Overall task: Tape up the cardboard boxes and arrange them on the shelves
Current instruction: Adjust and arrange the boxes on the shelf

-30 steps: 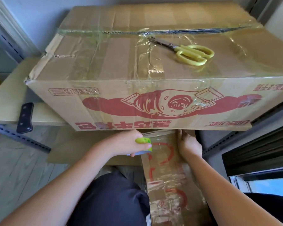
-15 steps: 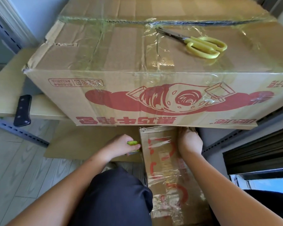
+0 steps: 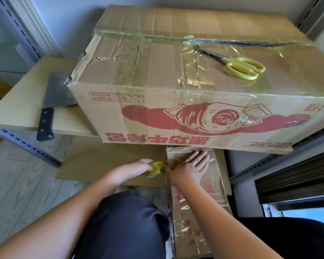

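Observation:
A large taped cardboard box (image 3: 176,94) with red print sits on the wooden shelf (image 3: 22,101), overhanging its front. Below it stands a narrower cardboard box (image 3: 211,186) wrapped in clear tape. My left hand (image 3: 131,170) grips a yellow-green tape roll (image 3: 157,166) against that box's left edge. My right hand (image 3: 190,166) lies flat with fingers spread on the box's taped top, next to the roll.
Yellow-handled scissors (image 3: 238,64) lie on top of the large box. A cleaver (image 3: 51,105) with a black handle rests on the shelf at the left. A flat cardboard sheet (image 3: 101,161) lies on the floor under the shelf. My dark-trousered knee (image 3: 123,221) is below.
My right hand went from gripping the small box's top end to lying flat on it with fingers spread. The left hand stayed at the box's left edge with the tape roll. The view shifted.

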Demonstrator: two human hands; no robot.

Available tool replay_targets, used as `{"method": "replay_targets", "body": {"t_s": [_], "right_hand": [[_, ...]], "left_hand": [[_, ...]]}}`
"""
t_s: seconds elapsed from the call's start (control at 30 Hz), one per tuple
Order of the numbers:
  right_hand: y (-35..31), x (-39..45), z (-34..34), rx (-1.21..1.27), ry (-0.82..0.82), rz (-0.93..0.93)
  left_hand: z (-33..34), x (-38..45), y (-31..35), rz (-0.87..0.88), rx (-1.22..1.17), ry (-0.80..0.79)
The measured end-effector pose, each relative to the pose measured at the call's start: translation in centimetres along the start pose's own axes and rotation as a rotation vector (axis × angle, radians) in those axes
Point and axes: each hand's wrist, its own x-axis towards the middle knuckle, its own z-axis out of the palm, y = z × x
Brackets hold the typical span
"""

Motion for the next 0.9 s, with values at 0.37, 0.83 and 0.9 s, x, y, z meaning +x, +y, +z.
{"method": "replay_targets", "body": {"t_s": [0.37,0.83,0.9], "right_hand": [[3.5,0.8,-2.5,0.192,0.035,-0.045],[14.0,2.0,-5.5,0.567,-0.101,-0.111],[14.9,2.2,-5.1,0.601,-0.125,-0.115]], "left_hand": [[-0.1,-3.8,5.1,0.233,0.216,-0.131],[0.8,-2.2,6.7,0.323,0.333,0.130],[0.4,-2.0,6.8,0.233,0.289,0.092]]}}
